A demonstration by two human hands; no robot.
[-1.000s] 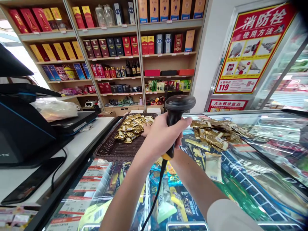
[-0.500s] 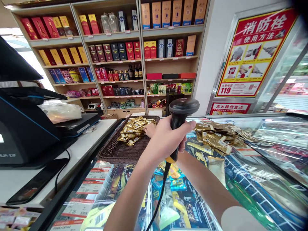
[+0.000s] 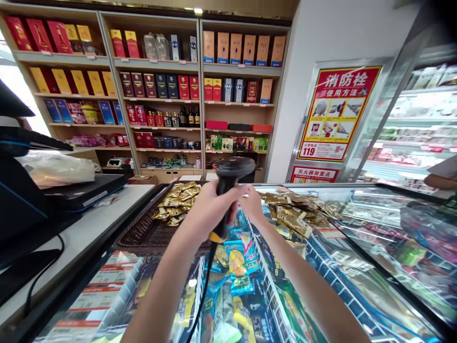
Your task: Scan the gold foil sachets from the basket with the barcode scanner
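Two gold-packet piles (image 3: 178,199) flank the left hand (image 3: 207,202), clasping a scanner (image 3: 230,171), and right hand (image 3: 253,205) — its grip I cannot tell.

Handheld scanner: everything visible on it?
Black, plastic-looking scanner: broad rounded head on top, handle leaning slightly right, yellow-orange base, black cable trailing down. The left hand grips the handle, holding it up right of the brown basket. No scan window shows; whether the right hand touches it is unclear.
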